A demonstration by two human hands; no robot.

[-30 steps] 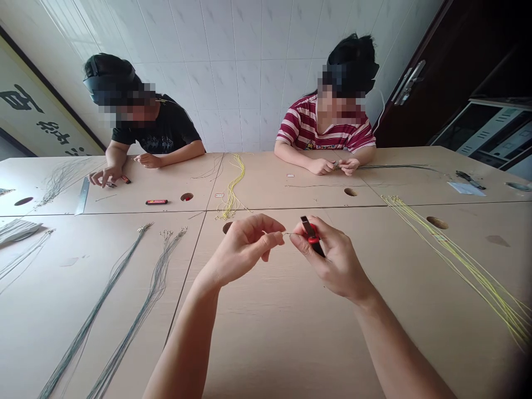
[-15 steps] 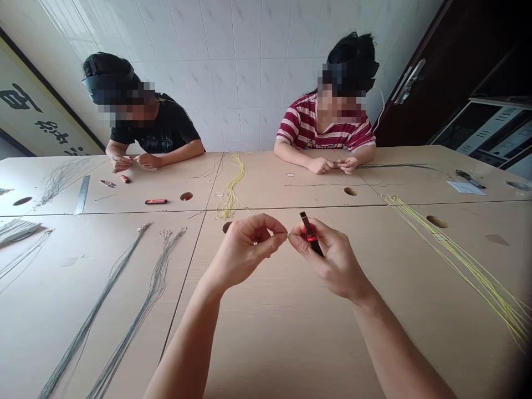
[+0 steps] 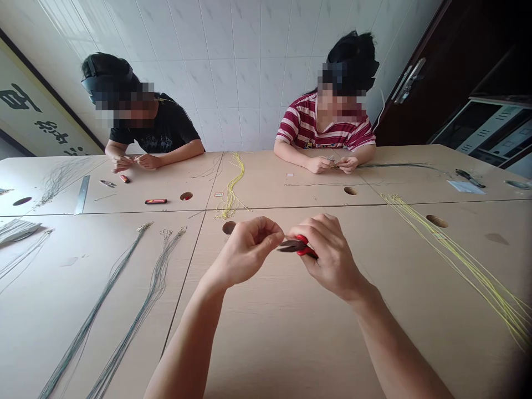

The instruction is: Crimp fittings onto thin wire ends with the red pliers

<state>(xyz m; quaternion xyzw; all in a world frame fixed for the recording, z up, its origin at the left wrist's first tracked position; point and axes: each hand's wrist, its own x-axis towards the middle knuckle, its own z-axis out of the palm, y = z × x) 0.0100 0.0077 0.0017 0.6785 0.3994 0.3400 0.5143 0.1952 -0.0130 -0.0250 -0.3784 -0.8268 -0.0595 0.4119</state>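
Observation:
Over the near middle of the table, my right hand (image 3: 328,252) is closed around small red-handled pliers (image 3: 293,245). Their dark jaws point left, toward the fingertips of my left hand (image 3: 251,249). That hand is pinched, thumb against forefinger; whatever sits in the pinch is too small to make out. The plier tips are right beside it, and I cannot tell whether they touch it. To the left lie two bundles of thin grey-green cords (image 3: 110,291) with small metal ends. A bundle of yellow cords (image 3: 453,249) stretches along the right side.
Across the table (image 3: 266,343) sit a person in black (image 3: 166,127) and a person in a striped shirt (image 3: 301,124), each with hands on small work. More yellow cords (image 3: 235,185), a red-and-black tube (image 3: 155,201), a metal ruler (image 3: 82,194) and round table holes (image 3: 437,221) lie between.
In my right hand the pliers have swung from upright to pointing left, their jaws now beside my left fingertips. My left hand has shifted slightly left and stays pinched.

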